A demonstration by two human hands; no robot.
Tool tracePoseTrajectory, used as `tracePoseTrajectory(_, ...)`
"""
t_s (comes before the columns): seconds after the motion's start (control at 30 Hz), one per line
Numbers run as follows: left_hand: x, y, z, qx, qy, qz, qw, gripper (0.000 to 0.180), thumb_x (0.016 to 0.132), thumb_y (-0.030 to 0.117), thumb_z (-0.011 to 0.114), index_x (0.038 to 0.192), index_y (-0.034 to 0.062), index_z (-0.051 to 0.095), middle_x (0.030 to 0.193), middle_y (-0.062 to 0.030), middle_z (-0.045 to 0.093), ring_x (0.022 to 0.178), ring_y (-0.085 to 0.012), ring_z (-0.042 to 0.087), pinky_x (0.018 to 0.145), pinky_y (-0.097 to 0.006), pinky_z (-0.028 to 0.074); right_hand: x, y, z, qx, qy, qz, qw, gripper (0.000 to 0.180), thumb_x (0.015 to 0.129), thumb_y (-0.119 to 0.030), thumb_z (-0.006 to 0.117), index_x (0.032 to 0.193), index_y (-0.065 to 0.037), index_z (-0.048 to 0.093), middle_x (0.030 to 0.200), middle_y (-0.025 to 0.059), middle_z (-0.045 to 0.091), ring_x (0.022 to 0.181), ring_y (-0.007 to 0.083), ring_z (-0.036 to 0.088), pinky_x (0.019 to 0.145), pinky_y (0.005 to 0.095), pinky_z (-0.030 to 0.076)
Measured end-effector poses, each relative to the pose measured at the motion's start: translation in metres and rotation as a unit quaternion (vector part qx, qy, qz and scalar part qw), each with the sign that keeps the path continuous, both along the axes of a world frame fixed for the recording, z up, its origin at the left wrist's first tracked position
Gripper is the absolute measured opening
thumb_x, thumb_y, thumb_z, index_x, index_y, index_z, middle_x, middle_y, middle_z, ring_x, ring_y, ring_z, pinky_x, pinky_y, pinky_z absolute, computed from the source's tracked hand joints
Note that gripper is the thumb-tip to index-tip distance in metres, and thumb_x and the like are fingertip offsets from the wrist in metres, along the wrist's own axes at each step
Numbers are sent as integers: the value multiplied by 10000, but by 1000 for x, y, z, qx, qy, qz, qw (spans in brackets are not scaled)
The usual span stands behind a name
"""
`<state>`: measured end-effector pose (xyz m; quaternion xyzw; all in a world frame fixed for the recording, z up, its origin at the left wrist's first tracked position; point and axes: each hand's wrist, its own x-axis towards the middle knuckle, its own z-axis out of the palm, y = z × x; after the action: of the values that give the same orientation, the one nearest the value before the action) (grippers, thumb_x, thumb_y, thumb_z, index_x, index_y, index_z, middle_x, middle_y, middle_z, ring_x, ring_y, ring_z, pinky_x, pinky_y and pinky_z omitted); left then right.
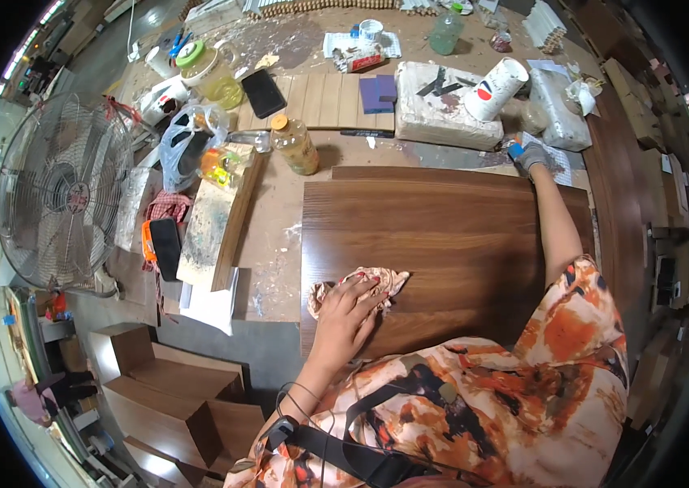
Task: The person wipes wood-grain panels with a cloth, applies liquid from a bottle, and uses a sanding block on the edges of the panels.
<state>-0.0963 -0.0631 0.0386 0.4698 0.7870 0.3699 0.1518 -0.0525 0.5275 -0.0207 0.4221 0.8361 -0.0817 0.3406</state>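
Observation:
A dark brown wood-grain panel lies flat on the workbench in front of me, its surface shiny at the left. Bare, my left hand presses a crumpled, patterned pinkish cloth onto the panel's near left part, fingers spread over it. Beyond the panel's far right corner reaches my right hand, in a grey glove. Its fingers are closed around something small, blue and orange, too small to name. Sheets of printed paper lie beside that hand. Another panel edge shows under the top one.
Behind the panel stand a wrapped block, a white paper cup and a yellow-capped bottle. A black phone lies farther left. A fan stands at the left, above brown cabinet pieces. One person is in the distance.

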Motion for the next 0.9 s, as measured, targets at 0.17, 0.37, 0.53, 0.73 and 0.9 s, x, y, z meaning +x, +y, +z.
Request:
tracePoseTrajectory(0.17,1,8,6,-22,-28,6,999,345,905,150,673,1249,154,698,1367,-74,598,1342,-336,486,1143,-483,356,19,7,7,29,8,-24,999,832,910,-715,427,1541,-175,369,1549,104,453,1431,338,384,1113,585,390)
tracePoseTrajectory(0.37,4,0,15,-47,-24,24,998,386,886,174,693,1272,151,684,1360,-87,595,1324,-338,492,1137,-486,365,8,23,-54,86,137,-24,987,635,892,-533,590,1380,-129,545,1392,133,595,1241,334,553,1021,491,462)
tracePoseTrajectory(0.53,-3,20,6,-15,-44,-62,997,442,966,281,621,1381,131,619,1496,-138,506,1432,-353,419,1241,-554,184,75,65,-29,184,138,67,971,508,934,-373,634,1335,-63,608,1342,194,647,1192,359,631,1021,435,486)
tracePoseTrajectory(0.73,-5,11,11,13,-202,-27,979,708,1039,384,410,1641,94,177,1691,-145,223,1568,-341,177,1261,-547,-28,11,-267,106,-219,525,6,822,498,1005,-251,663,1446,-51,547,1436,104,587,1343,240,523,1140,357,404)
tracePoseTrajectory(0.9,-19,1,13,241,-390,57,887,692,992,50,428,1630,28,159,1694,-152,214,1571,-293,182,1264,-393,131,32,-406,50,-170,424,330,826,802,927,-577,622,1593,-214,364,1677,175,221,1567,378,137,1263,547,91)
